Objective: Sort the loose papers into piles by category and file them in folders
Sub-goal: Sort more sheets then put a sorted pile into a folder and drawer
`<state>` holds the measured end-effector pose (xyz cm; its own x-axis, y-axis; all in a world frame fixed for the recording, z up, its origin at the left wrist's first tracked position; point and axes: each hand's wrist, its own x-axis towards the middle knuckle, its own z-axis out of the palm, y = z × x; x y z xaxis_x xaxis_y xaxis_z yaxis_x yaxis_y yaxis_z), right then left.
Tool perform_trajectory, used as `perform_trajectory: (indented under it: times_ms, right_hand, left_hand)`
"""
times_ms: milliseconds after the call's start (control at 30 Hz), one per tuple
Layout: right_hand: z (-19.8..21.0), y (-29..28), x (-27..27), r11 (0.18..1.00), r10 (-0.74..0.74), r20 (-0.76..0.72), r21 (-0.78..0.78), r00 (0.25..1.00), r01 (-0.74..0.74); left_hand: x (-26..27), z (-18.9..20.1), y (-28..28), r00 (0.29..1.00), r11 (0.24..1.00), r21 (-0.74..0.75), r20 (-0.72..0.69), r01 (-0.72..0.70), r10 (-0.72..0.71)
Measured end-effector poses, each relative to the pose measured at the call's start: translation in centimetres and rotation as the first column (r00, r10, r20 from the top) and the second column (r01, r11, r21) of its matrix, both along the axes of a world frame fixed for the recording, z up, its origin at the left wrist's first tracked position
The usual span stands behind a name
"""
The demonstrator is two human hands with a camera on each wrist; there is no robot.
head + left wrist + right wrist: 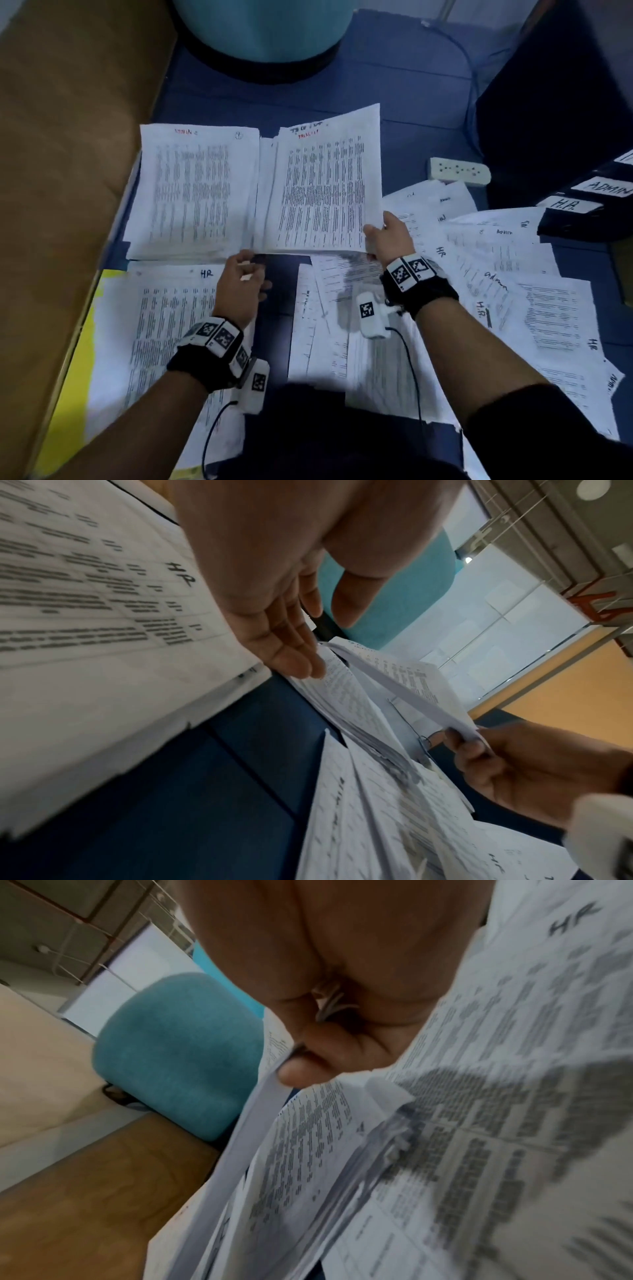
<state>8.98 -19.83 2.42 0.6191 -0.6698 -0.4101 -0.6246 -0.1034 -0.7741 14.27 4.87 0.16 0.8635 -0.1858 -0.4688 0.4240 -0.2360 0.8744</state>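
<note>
- The right hand (388,236) is pinching the near corner of a sheet (325,192) over the pile beyond its fingers.
- The left hand (241,287) is hovering loose, holding nothing.
- Sorting step; next comes releasing it squarely onto that pile, I'd guess.

Three sorted piles (195,192) (one scattered heap (496,274))
</note>
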Motion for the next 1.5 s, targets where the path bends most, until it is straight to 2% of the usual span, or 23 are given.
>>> perform_trajectory:
  times_ms: [100, 167, 233, 333, 433, 567, 733, 833, 900, 933, 1000, 1100, 1167, 1233, 1300, 1367, 1500]
  right_hand:
    - [-1.6, -0.2, 3.6, 0.999, -0.034, -0.063, -0.016, 0.997, 0.033]
    - [-2.5, -0.2, 5.1, 0.999, 0.003, -0.157, -0.039, 0.988, -0.010]
    - [-2.8, -0.2, 5.6, 0.996, 0.043, -0.250, -0.066, 0.967, -0.061]
    - [-2.6, -0.4, 4.4, 0.998, 0.021, -0.271, -0.054, 0.962, -0.037]
    - [-1.5, -0.8, 1.3, 0.995, 0.042, -0.267, -0.074, 0.963, -0.064]
    - [0.4, -1.9, -5.3, 0.998, 0.021, -0.155, -0.058, 0.988, -0.030]
    - [0.9, -4.0, -16.4, 0.999, -0.048, -0.151, -0.027, 0.987, 0.045]
    - [0.8, -5.4, -23.1, 0.992, -0.128, -0.188, -0.024, 0.974, 0.125]
    - [0.5, -6.4, -27.2, 0.981, -0.195, -0.223, -0.033, 0.955, 0.192]
    - [0.3, -6.9, -28.8, 0.973, -0.231, -0.236, -0.038, 0.944, 0.229]
    - [-0.4, -7.7, -31.7, 0.962, -0.271, -0.256, -0.041, 0.928, 0.270]
    - [-1.3, -7.8, -33.6, 0.980, -0.191, -0.297, -0.002, 0.936, 0.199]
    - [-1.9, -7.1, -33.4, 0.993, -0.085, -0.333, 0.051, 0.939, 0.108]
    - [-2.4, -6.5, -32.9, 0.999, 0.029, -0.369, 0.047, 0.929, -0.013]
    - [-2.3, -6.5, -32.4, 0.991, 0.121, -0.370, -0.003, 0.921, -0.131]
    - [-1.4, -7.2, -32.1, 0.977, 0.174, -0.304, -0.066, 0.937, -0.203]
    - [2.2, -10.0, -32.2, 0.965, 0.179, -0.161, -0.162, 0.971, -0.205]
  left_hand:
    - [0.8, -0.8, 0.4, 0.999, 1.000, -0.029, -0.040, 0.001, -0.002]
    - [1.1, -1.1, 0.5, 0.999, 1.000, -0.028, -0.035, 0.013, -0.014]
    - [1.2, -1.2, 0.6, 0.999, 1.000, -0.013, -0.029, 0.028, -0.029]
    - [0.9, -1.0, 0.6, 0.999, 0.999, -0.001, -0.013, 0.047, -0.047]
    - [-0.2, -0.2, -0.1, 0.996, 0.996, 0.002, 0.012, 0.086, -0.086]
    - [-2.5, 1.1, -2.0, 0.980, 0.981, -0.029, 0.060, 0.194, -0.192]
    - [-7.3, 2.6, -6.1, 0.904, 0.911, -0.010, 0.132, 0.411, -0.407]
    - [-11.1, 2.8, -8.7, 0.817, 0.826, 0.013, 0.140, 0.563, -0.559]
    - [-13.3, 2.2, -10.5, 0.727, 0.741, 0.078, 0.147, 0.667, -0.670]
    - [-14.0, 1.5, -11.4, 0.672, 0.689, 0.143, 0.151, 0.710, -0.725]
    - [-15.0, 0.3, -13.3, 0.545, 0.546, 0.377, 0.121, 0.748, -0.830]
    - [-15.6, -1.5, -14.8, 0.428, 0.326, 0.600, -0.031, 0.731, -0.903]
    - [-15.9, -2.2, -15.2, 0.398, 0.240, 0.654, -0.103, 0.718, -0.911]
    - [-16.5, -2.2, -15.5, 0.408, 0.241, 0.658, -0.110, 0.713, -0.906]
    - [-17.1, -1.3, -15.5, 0.445, 0.295, 0.660, -0.066, 0.691, -0.893]
    - [-17.4, -0.6, -15.4, 0.504, 0.377, 0.651, -0.011, 0.659, -0.863]
    - [-17.5, 1.0, -14.7, 0.651, 0.586, 0.585, 0.125, 0.561, -0.749]
